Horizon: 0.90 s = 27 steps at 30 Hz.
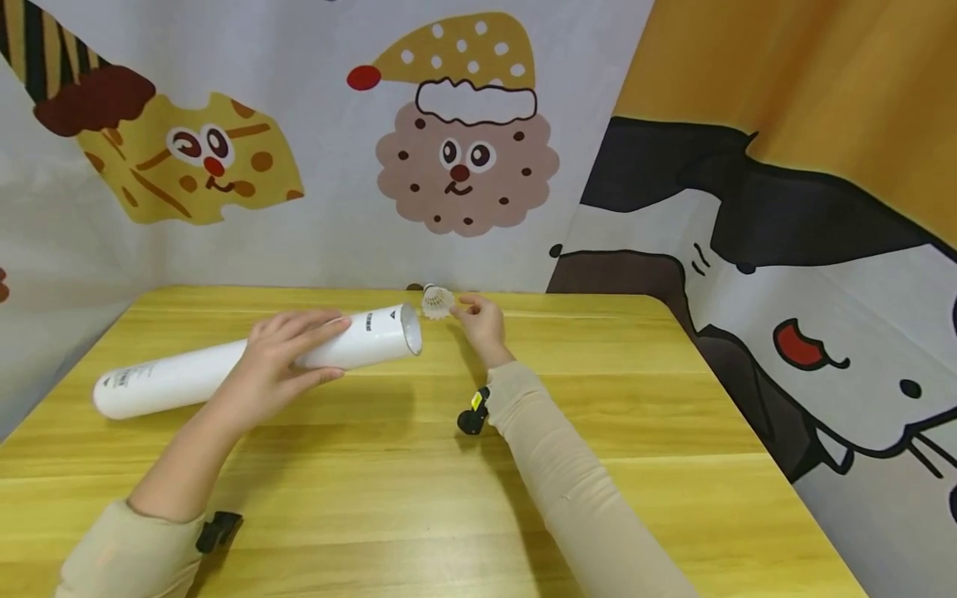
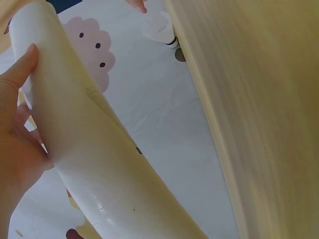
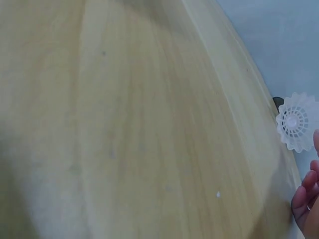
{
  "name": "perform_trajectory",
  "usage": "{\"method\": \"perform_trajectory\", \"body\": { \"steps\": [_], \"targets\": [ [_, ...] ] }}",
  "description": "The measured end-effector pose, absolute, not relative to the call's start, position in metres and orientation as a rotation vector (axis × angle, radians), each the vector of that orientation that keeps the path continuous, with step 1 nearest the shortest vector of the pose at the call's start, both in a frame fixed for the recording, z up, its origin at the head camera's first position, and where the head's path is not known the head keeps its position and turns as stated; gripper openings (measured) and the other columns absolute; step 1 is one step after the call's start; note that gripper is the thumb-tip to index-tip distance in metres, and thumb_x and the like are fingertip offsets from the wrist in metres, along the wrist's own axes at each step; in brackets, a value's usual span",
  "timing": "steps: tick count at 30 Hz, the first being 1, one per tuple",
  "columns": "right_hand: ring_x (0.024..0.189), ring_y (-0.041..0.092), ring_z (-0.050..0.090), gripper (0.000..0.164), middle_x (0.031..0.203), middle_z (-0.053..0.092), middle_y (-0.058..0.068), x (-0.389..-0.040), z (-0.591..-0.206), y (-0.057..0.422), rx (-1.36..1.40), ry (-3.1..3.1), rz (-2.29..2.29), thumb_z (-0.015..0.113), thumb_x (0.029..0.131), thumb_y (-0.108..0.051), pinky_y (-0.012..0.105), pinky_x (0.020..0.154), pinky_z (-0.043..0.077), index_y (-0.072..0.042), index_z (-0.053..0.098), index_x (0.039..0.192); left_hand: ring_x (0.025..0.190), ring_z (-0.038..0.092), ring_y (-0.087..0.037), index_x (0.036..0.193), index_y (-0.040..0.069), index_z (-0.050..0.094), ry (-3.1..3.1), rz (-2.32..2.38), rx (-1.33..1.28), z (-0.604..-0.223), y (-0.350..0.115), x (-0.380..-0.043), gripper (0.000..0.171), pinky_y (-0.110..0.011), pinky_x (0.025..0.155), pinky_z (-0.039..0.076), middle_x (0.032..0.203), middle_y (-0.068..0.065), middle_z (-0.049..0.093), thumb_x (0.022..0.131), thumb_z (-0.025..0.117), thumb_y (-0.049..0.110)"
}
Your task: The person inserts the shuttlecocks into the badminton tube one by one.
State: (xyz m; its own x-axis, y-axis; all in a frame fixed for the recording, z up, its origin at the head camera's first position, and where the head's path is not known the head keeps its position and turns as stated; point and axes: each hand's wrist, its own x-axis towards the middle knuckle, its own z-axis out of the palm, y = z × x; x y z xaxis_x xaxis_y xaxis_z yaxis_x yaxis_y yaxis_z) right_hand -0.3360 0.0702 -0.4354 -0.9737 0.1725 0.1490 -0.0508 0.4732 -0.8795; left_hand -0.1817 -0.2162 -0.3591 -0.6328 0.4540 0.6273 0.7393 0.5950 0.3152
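Observation:
A long white shuttlecock tube (image 1: 187, 374) lies slantwise above the table, its round end at the right facing the shuttlecock. My left hand (image 1: 272, 365) grips it near the middle, fingers over the top and thumb along the near side. In the left wrist view the tube (image 2: 99, 124) crosses the picture, with the left hand (image 2: 20, 134) at its side. My right hand (image 1: 484, 328) pinches a white shuttlecock (image 1: 437, 302) by the edge of its skirt, just beyond the tube's end. The right wrist view shows the skirt of the shuttlecock (image 3: 293, 122) beside the fingers (image 3: 310, 180).
The wooden table (image 1: 419, 498) stretches under both arms, its far edge close to the shuttlecock. Behind it hangs a white curtain (image 1: 329, 208) with cartoon prints. A dark strap buckle (image 1: 473, 415) sits at the right wrist, another black one (image 1: 219, 531) at the left.

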Motion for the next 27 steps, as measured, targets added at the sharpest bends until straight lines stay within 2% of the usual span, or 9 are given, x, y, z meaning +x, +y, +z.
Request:
{"method": "perform_trajectory", "body": {
  "steps": [9,19,27],
  "targets": [
    [0.068,0.011,0.047,0.02,0.071,0.053,-0.003,-0.343,-0.443,0.068,-0.167,-2.453,1.543,0.076,0.084,-0.015,0.024,0.061,0.037,-0.006,0.075,0.101,0.118,0.046,-0.032,0.138,0.021,0.055,-2.358,-0.773,-0.933,-0.36,-0.214,-0.178,0.075,-0.057,0.093,0.025,0.135,-0.007,0.054,0.069,0.085,0.011],
    [0.074,0.014,0.057,0.014,0.085,0.069,0.002,-0.35,-0.444,0.063,-0.229,-2.515,1.425,0.074,0.086,-0.021,0.025,0.065,0.042,-0.011,0.078,0.094,0.118,0.046,-0.033,0.136,0.019,0.056,-2.341,-0.773,-0.94,-0.36,-0.215,-0.178,0.076,-0.056,0.094,0.025,0.134,-0.008,0.054,0.067,0.086,0.01],
    [0.078,0.015,0.061,0.014,0.088,0.071,-0.001,-0.356,-0.447,0.061,-0.254,-2.581,1.355,0.073,0.087,-0.025,0.028,0.069,0.045,-0.014,0.078,0.093,0.117,0.046,-0.031,0.136,0.018,0.056,-2.343,-0.774,-0.935,-0.359,-0.216,-0.18,0.075,-0.054,0.094,0.025,0.134,-0.008,0.054,0.068,0.086,0.011]
  ]
}}
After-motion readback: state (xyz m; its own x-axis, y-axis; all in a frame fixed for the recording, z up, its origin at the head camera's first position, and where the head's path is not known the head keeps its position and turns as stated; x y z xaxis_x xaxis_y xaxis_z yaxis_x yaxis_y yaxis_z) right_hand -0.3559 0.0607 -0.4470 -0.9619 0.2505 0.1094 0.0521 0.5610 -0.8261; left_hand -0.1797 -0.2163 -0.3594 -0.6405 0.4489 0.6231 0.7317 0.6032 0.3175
